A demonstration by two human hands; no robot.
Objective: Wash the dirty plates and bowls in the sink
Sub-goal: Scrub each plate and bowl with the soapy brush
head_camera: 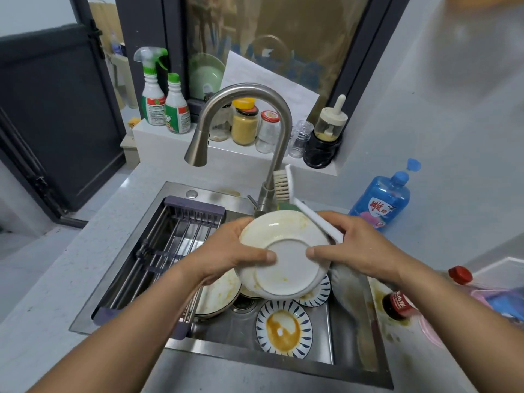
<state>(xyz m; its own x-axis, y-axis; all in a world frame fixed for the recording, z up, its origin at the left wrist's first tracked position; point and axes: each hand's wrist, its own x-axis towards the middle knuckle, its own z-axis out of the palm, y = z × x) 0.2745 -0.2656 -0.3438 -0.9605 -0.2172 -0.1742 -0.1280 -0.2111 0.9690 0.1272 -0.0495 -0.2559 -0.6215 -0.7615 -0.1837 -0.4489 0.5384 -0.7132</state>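
White round china plate (286, 268) is up in the air over the steel sink (351, 321), tipped so its bottom faces us, with yellow-brown smears around the rim. The left hand (226, 251) grips its left edge and the right hand (351, 245) grips its right edge. Each thumb presses on the bottom ring and the other fingers curl behind the rim. A plate like this is hard and will not bend. It does not look very heavy, but it would likely break if it fell on the metal (the greasy smears could make it slippery, and soap and water would make that worse). So I think the best place to hold it is by the rim on two sides, just as now. Down in the sink, near us, lies a blue-striped plate (283, 329) with a big brown stain. A small blue-striped dish (317, 293) sits just behind it and a cream dish (218, 293) sits to the left. A white scrubbing brush (282, 184) leans on the silver tap (246, 109) at the far side. Its handle runs right beside the right hand's fingers, and I cannot tell if they touch it. No water comes from the tap.
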